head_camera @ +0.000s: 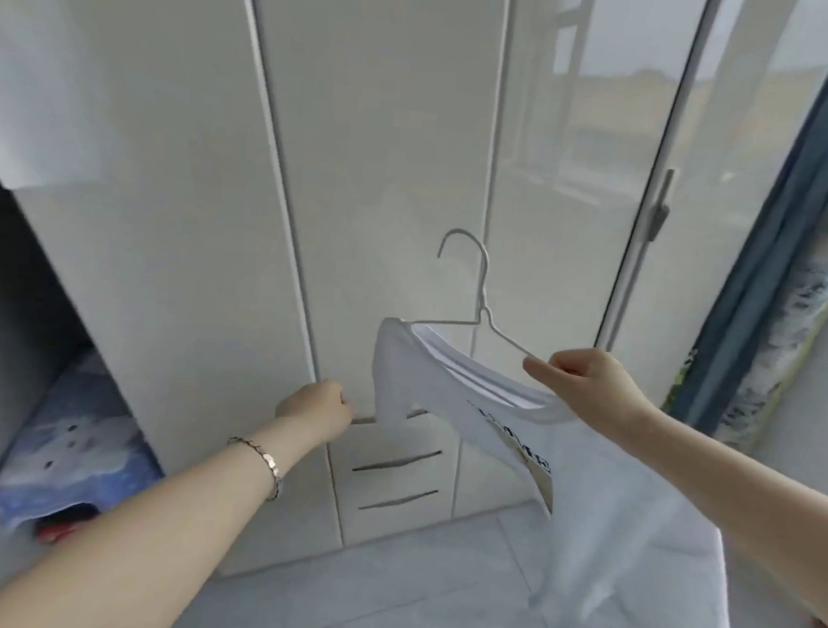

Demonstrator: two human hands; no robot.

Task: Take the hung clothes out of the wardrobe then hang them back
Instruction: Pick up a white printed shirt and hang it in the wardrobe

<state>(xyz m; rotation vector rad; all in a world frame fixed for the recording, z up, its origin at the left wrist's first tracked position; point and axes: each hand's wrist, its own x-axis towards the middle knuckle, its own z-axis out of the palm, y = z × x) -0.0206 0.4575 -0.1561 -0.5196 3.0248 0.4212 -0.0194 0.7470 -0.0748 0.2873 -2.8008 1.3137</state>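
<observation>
Two bare forearms reach forward over a pale tiled floor [390,597]. The left wrist carries a thin bracelet [263,464].

Right hand [584,383]: thumb and curled fingers pinch the right arm of a white wire hanger [482,288] together with the collar at that point. The hanger is tilted, hook uppermost and free in the air, touching no rail.

Shirt [606,536]: white, with a dark print on the chest. It is outside the wardrobe, in front of its closed doors. One shoulder sits on the left arm of the hanger, and the body hangs down and to the right below the right forearm.

Left hand [315,407]: fingers curled in a loose fist against the seam between two doors. Whether they grip a door edge cannot be told.

Wardrobe [170,208]: glossy white, with tall doors closed in the middle. Below the shirt are drawers [395,484] with dark slot pulls. At far left an open compartment holds folded blue bedding [79,446].

To the right of the wardrobe stands a glass door [600,132] with a grey handle [661,206], and beside it a blue curtain [775,263].
</observation>
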